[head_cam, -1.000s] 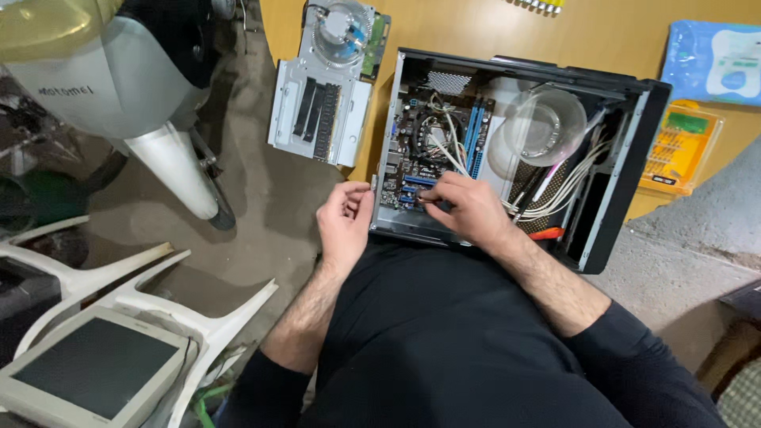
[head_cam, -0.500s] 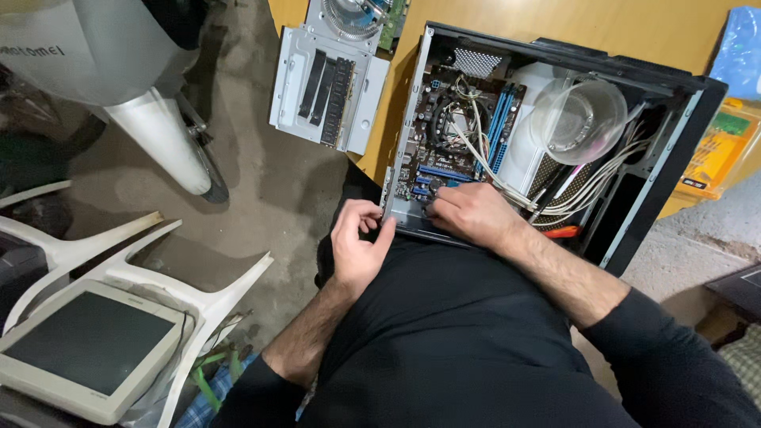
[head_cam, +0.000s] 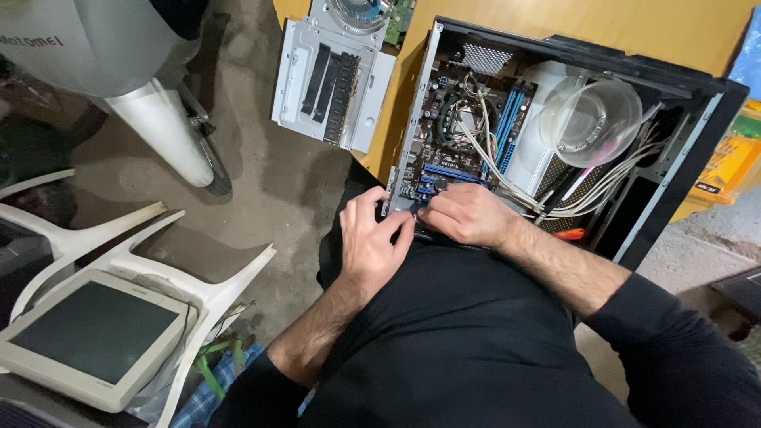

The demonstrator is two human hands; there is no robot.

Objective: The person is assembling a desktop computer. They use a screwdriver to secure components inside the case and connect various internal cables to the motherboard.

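An open black computer case (head_cam: 682, 158) lies on its side on a wooden table (head_cam: 555, 20), showing the dark motherboard (head_cam: 460, 135) with blue slots and a bundle of pale cables (head_cam: 571, 198). My left hand (head_cam: 369, 242) grips the case's near metal edge at the lower left corner. My right hand (head_cam: 464, 215) rests curled on the motherboard's near edge, its fingertips touching the left hand's fingers. What the right fingers pinch, if anything, is hidden. A clear plastic bowl (head_cam: 590, 119) sits inside the case.
A white metal panel with two dark memory sticks (head_cam: 329, 83) lies left of the case. A grey scooter body (head_cam: 119, 71) stands at upper left over the concrete floor. White plastic chairs (head_cam: 182, 269) hold an old beige monitor (head_cam: 87, 337). Yellow packets (head_cam: 725, 162) lie right of the case.
The view has shifted closer and left. My left hand moved in from the case's corner and now meets my right hand at the motherboard's near edge.
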